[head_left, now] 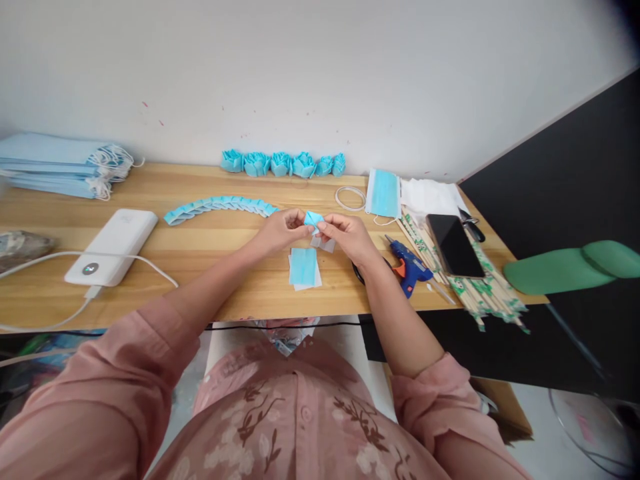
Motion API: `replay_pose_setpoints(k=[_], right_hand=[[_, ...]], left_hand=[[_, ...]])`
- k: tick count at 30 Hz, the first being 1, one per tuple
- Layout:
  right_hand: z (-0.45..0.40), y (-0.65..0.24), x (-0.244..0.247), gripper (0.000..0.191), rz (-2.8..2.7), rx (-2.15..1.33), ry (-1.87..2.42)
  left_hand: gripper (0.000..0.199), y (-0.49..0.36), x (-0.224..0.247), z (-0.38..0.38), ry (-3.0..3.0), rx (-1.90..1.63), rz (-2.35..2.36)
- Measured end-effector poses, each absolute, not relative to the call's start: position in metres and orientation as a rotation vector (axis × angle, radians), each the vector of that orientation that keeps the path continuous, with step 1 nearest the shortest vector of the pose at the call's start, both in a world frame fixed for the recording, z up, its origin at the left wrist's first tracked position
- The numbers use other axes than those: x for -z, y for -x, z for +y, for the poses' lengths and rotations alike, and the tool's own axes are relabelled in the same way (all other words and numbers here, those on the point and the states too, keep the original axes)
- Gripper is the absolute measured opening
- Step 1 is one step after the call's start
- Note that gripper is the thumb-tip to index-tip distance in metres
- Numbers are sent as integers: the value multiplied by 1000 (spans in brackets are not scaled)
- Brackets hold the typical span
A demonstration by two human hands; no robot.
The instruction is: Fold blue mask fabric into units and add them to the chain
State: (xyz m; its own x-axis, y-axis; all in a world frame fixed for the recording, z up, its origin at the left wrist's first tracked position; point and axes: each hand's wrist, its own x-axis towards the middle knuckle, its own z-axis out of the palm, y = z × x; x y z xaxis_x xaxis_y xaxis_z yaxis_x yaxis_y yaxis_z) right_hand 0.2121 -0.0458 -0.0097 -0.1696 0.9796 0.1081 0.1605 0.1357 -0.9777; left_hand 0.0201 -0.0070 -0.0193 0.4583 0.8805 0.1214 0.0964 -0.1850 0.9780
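A small folded piece of blue mask fabric (313,219) is pinched between both hands, just above the table. My left hand (286,227) grips its left side between thumb and fingers. Its right side is in the fingers of my right hand (344,233). Below the hands lie flat blue and white fabric squares (303,268), with a whitish piece (324,245) partly under my right hand. Left of my hands, a curved row of folded blue pieces (215,205) overlaps one another. Several blue fabric flowers (257,164) stand in a line along the wall.
A blue glue gun (413,263), a phone (454,245), wrapped chopsticks (490,287) and a green bottle (565,268) occupy the right side. Behind them are a face mask (383,193) and a ring of tape (351,198). At left sit a cabled power bank (113,247) and stacked masks (55,163).
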Motion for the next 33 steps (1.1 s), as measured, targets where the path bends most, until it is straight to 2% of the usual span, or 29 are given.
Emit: replay_pose_setpoints(k=[15, 21, 27, 33], right_hand=[[-44, -211, 12, 34, -1502, -1124, 1193], [-43, -210, 14, 40, -1515, -1091, 1220], [-44, -209, 14, 43, -1526, -1068, 1212], [-46, -207, 14, 41, -1527, -1065, 1199]], left_hand=[[25, -18, 15, -9, -1739, -886, 938], [25, -18, 13, -10, -1768, -854, 937], [24, -18, 14, -9, -1639, -846, 852], [32, -17, 13, -10, -1463, -823, 730]])
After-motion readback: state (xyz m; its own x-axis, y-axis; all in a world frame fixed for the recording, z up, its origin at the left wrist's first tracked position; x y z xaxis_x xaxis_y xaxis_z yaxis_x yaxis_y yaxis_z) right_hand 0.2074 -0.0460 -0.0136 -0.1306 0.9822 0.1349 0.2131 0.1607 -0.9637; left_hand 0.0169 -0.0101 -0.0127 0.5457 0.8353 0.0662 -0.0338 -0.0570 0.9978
